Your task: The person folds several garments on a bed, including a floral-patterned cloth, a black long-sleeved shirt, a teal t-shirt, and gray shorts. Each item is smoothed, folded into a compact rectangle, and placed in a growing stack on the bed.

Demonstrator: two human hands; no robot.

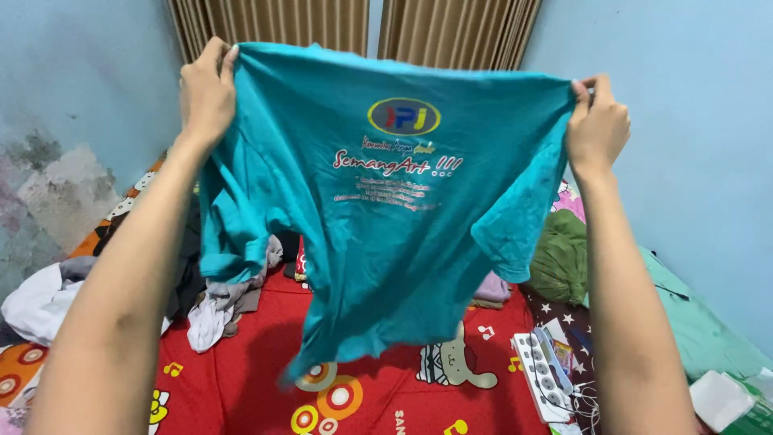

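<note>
Both hands, the left hand (206,95) at ten o'clock and the right hand (597,127) at two, keep a tight grip on the teal shirt (386,217), spreading it flat in the air above the red bed sheet (241,379).

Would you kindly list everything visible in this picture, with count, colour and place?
T-shirt: one, teal with a printed design, held up spread in the middle.
Bed sheet: one, red with cartoon figures, below.
Clothes pile: several, white, grey and dark, left on the sheet.
Green garment: one, olive, right.
Power strip: one, white, lower right.
Curtains: two, tan striped, top.
Walls: pale blue, both sides.
Left hand: grips the shirt's upper left corner.
Right hand: grips its upper right corner.
</note>
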